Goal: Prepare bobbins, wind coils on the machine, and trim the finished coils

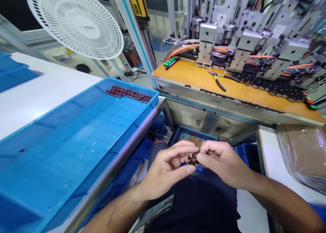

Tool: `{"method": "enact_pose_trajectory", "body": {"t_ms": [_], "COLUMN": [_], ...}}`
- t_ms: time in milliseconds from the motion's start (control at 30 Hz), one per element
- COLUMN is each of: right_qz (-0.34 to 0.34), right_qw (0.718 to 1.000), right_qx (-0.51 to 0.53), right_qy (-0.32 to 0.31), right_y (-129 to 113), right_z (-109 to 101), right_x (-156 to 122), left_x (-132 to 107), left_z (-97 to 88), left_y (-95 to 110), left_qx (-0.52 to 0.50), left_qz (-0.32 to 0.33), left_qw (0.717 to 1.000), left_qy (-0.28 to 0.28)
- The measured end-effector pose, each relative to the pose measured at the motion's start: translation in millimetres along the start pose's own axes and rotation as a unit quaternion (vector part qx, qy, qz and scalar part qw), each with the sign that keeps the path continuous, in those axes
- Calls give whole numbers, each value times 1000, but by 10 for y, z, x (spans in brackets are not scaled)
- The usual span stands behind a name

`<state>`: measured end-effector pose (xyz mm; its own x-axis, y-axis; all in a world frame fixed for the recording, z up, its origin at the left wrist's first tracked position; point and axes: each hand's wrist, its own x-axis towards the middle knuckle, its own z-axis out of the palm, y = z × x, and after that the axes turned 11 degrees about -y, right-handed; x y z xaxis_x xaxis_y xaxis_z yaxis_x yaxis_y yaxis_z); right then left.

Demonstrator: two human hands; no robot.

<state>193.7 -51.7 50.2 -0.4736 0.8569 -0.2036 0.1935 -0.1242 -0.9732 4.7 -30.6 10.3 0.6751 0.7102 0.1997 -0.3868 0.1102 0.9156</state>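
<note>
My left hand (165, 168) and my right hand (221, 161) meet at the lower middle, above my lap. Both pinch one small round dark part with copper windings (193, 159) between thumbs and fingertips. The right hand's fingers curl over the part's right side, and the left thumb presses from below. A row of similar dark red round parts (128, 93) lies at the far end of the big blue tray (51, 151) on my left.
A white fan (76, 22) stands behind the tray. An orange bench (198, 78) carries grey machine units (244, 46), pliers (219, 79), green markers (170, 61) and a line of dark parts (275, 87). A small blue bin (183, 132) sits below. A plastic-wrapped package (303, 151) lies right.
</note>
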Motion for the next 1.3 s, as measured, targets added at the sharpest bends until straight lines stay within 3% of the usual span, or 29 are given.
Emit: {"method": "enact_pose_trajectory", "body": {"t_ms": [133, 233, 433, 533, 600, 667, 733, 833, 933, 1067, 1200, 1300], "right_qz": [3, 30, 58, 51, 48, 32, -9, -81, -121, -124, -47, 11], "right_qw": [999, 999, 995, 995, 989, 978, 973, 976, 969, 980, 997, 1000], "right_qx": [-2, 4, 48, 21, -38, -110, -151, -134, -98, -87, -55, -10], "right_qy": [-48, -44, -64, -83, -135, -177, -172, -151, -189, -128, -35, -16], "right_y": [-1, -28, -34, -15, -31, -82, -151, -228, -222, -159, -140, -159], "right_z": [-152, -254, -157, -201, -313, -433, -493, -434, -313, -208, -157, -134], "right_x": [-57, -93, -77, -111, -157, -182, -156, -13, 164, 221, 84, -38], "left_x": [-7, -1, 17, 3, -16, -31, -33, -12, 3, -38, -80, -68], "left_z": [2, -3, 19, 18, 7, -3, -2, 27, 49, 20, -27, -33], "left_y": [22, 31, 43, 51, 57, 63, 67, 80, 96, 83, 47, 37], "left_qx": [-52, -48, 4, -2, -13, -38, -64, -79, -68, -93, -94, -67], "left_qz": [-23, -23, -24, -37, -49, -68, -96, -132, -156, -134, -90, -42], "left_qw": [998, 999, 1000, 999, 999, 997, 993, 985, 980, 984, 991, 997], "left_qy": [-1, -8, -6, -10, -14, -23, -41, -77, -101, -77, -39, -16]}}
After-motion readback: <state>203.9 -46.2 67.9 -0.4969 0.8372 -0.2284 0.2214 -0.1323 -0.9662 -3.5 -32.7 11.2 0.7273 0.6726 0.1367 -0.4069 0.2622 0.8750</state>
